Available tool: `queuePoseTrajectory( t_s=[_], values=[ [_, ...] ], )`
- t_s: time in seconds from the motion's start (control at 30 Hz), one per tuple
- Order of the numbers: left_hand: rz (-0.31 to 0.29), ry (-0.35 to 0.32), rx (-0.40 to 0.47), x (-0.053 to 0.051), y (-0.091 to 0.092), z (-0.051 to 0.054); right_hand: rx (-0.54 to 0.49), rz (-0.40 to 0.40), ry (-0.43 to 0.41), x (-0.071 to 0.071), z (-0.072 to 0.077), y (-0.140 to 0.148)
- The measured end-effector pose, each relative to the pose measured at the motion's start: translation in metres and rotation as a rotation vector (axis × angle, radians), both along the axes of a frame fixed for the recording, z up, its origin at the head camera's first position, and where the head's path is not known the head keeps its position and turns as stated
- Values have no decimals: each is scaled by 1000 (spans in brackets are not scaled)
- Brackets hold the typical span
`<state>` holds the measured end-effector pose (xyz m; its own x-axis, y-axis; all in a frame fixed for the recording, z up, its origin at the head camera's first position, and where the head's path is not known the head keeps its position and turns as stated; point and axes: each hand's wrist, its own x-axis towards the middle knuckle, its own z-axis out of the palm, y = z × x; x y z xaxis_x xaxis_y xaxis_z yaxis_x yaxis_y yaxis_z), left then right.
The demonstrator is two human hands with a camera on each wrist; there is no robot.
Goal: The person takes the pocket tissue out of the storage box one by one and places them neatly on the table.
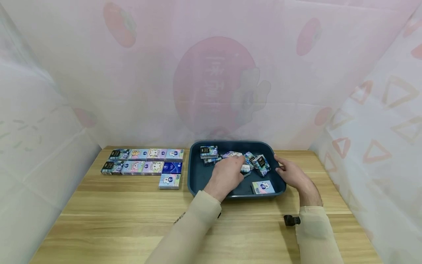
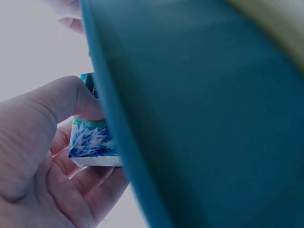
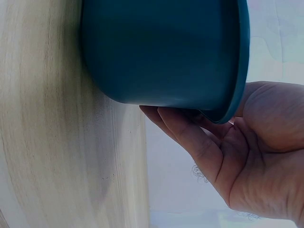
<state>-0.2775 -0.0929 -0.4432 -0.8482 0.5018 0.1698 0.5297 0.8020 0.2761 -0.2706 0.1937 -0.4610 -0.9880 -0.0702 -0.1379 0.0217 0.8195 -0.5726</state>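
Inside the dark teal plastic tray [image 1: 204, 183], my left hand [image 1: 227, 174] is among small box-shaped packs. In the left wrist view its thumb and fingers pinch a pack with a blue floral print [image 2: 91, 140], partly covered by the tray's rim. My right hand [image 1: 293, 175] grips the tray's right edge; in the right wrist view the thumb is at the rim and the fingers lie against the outer wall [image 3: 161, 90]. Around the left hand lie several dark floral packs [image 1: 261, 165], and a pastel pack with a cartoon animal [image 1: 263, 187] lies near the tray's front right.
Left of the tray, small packs stand in two rows on the wooden table [image 1: 125, 220], dark floral ones [image 1: 113, 167] at the left end, pastel ones and a deep blue one [image 1: 172, 167] beside them. One pastel pack [image 1: 169, 181] sits in front. Printed cloth [image 1: 148, 91] hangs behind and at both sides.
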Motion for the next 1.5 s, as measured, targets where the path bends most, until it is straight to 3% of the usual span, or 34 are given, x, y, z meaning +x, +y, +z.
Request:
queuePoseTrajectory(
  t_s=[0.3,0.8,1.07,1.33,1.5],
  values=[
    [42,10,45,0,-23,9,0,-5,-4,0,0,-1],
    [105,96,9,0,-61,20,4,-9,-8,1,1,-2],
    [105,130,41,1,-86,23,-3,-20,-14,-1,0,-1],
    [118,134,56,2,-111,23,-51,22,17,-12,-21,19],
    [135,124,57,2,-127,21,-30,-24,-16,-5,-7,5]
  ],
)
